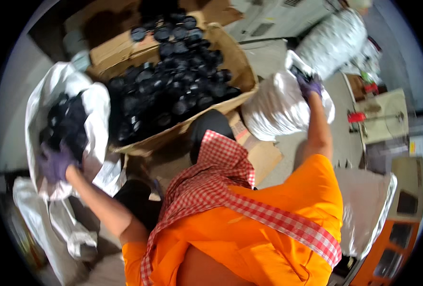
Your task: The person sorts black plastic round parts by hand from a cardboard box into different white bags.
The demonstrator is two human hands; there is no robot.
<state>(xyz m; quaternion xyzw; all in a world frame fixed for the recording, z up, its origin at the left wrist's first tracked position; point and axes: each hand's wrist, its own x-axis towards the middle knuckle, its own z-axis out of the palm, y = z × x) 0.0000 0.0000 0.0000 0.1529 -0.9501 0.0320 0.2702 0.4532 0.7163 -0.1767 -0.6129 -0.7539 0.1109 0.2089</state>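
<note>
My left hand (pixel 55 163), in a purple glove, reaches into a white woven sack (pixel 97 107) at the left. Its fingers look spread against dark pieces (pixel 66 119) in the sack; it is open. My right hand (pixel 310 86), also gloved in purple, is at the mouth of a second white sack (pixel 278 107) at the right. Dark pieces show by its fingertips, but blur hides whether it grips them. Between the sacks stands a large cardboard box (pixel 242 97), heaped with round black plastic parts (pixel 173 88).
A full silvery sack (pixel 335 38) lies at the far right. Beyond my right arm is a pale board with a red-handled tool (pixel 356 117). More white sacking (pixel 35 205) lies at the lower left. A flat cardboard piece (pixel 264 155) is on the floor before me.
</note>
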